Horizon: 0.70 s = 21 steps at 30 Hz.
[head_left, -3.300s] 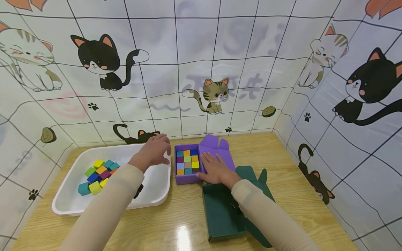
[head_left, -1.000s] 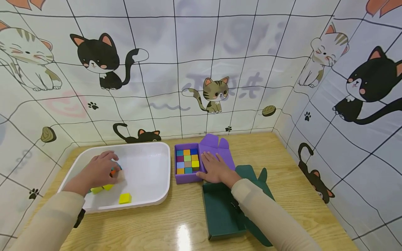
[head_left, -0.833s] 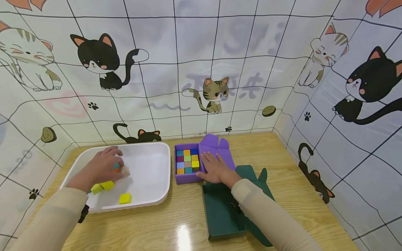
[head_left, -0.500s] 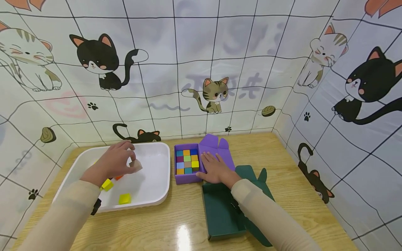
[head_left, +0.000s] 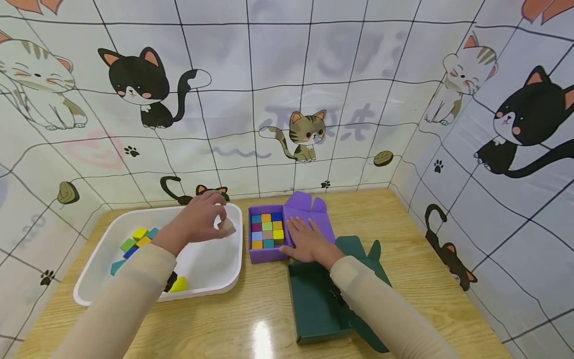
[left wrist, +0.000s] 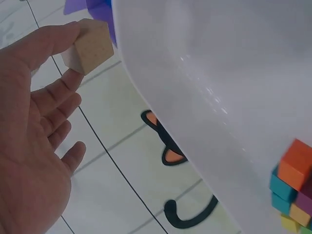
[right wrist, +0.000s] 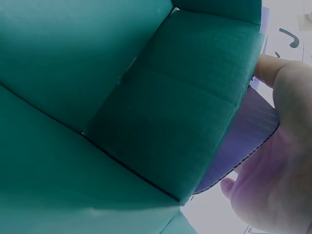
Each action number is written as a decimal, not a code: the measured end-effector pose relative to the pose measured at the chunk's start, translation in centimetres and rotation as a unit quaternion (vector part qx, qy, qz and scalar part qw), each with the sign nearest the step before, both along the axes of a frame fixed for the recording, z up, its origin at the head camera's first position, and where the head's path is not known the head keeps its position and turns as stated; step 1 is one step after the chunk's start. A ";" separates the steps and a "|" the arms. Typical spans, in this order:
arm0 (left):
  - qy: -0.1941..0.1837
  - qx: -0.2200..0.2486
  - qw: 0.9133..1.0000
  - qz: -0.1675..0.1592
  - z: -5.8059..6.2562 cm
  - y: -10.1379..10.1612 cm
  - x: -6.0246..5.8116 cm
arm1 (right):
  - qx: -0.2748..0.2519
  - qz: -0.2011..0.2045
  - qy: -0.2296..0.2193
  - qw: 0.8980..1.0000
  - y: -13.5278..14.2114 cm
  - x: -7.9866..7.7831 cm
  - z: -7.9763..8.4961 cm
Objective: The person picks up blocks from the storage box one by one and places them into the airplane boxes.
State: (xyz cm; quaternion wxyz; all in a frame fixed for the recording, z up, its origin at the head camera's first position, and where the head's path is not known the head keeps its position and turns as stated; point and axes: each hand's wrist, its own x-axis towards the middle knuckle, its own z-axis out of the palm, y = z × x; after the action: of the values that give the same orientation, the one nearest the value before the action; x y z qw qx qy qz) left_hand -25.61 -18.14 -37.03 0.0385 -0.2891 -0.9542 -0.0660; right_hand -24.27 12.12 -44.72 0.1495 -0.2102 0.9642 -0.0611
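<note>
coloured blocks (head_left: 140,234) lie in the white tray (head_left: 219,264); near its right rim, the left hand (head_left: 197,220) pinches a plain wooden block (head_left: 227,227) by thumb and fingertip, leaving most faces exposed. the right hand (head_left: 307,242), fingers straight and gripping nothing, rests on the purple lid (head_left: 319,220), probably keeping it folded back. since half a second ago, left hand and block have shifted rightward.

The head view looks forward and down across the counter (head_left: 224,324); the close left wrist view shares its white tray (head_left: 215,264), the close right wrist view its green box (head_left: 314,299).
</note>
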 end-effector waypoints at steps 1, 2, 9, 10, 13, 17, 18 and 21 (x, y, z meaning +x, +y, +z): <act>0.000 -0.001 1.000 -0.004 0.0 0.5 -0.1 | 0.001 0.000 0.000 1.000 0.0 0.1 0.1; 0.000 -0.003 1.000 -0.007 0.0 1.0 -0.2 | 0.001 0.001 0.000 1.000 0.0 0.1 0.2; -0.011 -0.009 0.999 -0.034 0.0 5.0 -0.9 | -0.004 -0.001 -0.003 1.000 -0.1 0.5 1.0; -0.012 -0.011 0.999 -0.039 0.0 5.6 -1.0 | 0.000 -0.001 -0.005 1.000 -0.2 0.5 1.0; -0.015 -0.017 0.998 -0.050 0.0 7.0 -1.0 | 0.000 -0.002 -0.009 1.000 -0.2 0.3 1.0; -0.015 -0.033 0.998 -0.054 0.0 8.3 -1.2 | -0.003 0.001 -0.016 1.000 -0.2 0.1 1.1; -0.018 -0.036 0.998 -0.052 0.0 8.6 -1.2 | -0.003 0.002 -0.018 1.000 -0.2 0.1 1.2; -0.035 -0.039 0.998 -0.047 -0.1 9.4 -1.3 | -0.009 0.005 -0.023 1.000 -0.2 0.2 1.5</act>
State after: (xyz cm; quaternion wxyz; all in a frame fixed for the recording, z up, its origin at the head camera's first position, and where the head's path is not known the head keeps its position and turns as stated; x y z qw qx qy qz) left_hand -26.96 -8.71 -37.13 -0.0096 -0.3324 -0.9422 -0.0410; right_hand -24.08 11.96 -43.26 0.1703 -0.2147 0.9589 -0.0736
